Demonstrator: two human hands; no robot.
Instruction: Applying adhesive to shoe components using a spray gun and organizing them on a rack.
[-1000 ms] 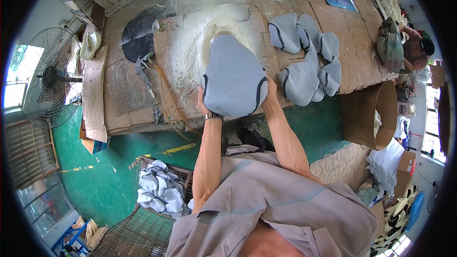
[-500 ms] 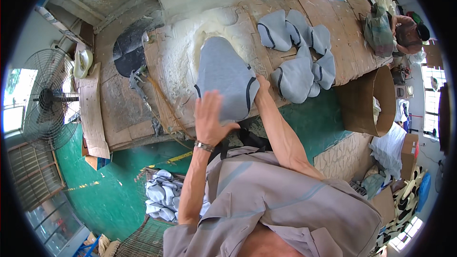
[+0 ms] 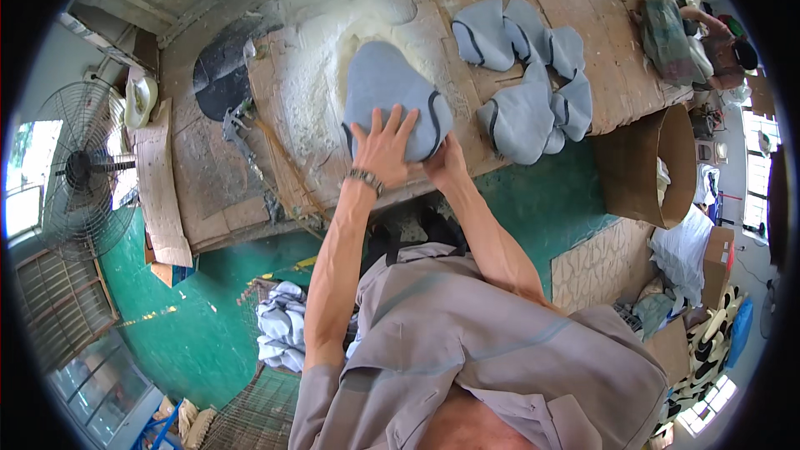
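Note:
A grey, rounded cover-like fabric piece with black edging [image 3: 388, 83] lies on the worktable, its narrower end on a patch caked with pale residue. My left hand [image 3: 384, 146] presses flat on its near part, fingers spread. At the near right corner my right hand [image 3: 444, 162] pinches the piece's edge, with the thumb by the rim and some fingers hidden beneath. Several similar grey pieces [image 3: 522, 121] lie in a loose, overlapping cluster to the right. Left of the residue rests a metal spray gun [image 3: 237, 123] with a hose.
The cardboard-covered worktable [image 3: 221, 200] has its near edge in front of me. A large cardboard drum [image 3: 637, 171] stands at right; a wire basket of grey pieces [image 3: 282, 325] is below left. A fan [image 3: 79, 168] stands far left. Another person [image 3: 717, 46] works at far right.
My left hand has come down from above the grey piece and now lies flat on it. My right hand has shifted nearer, around the near right corner.

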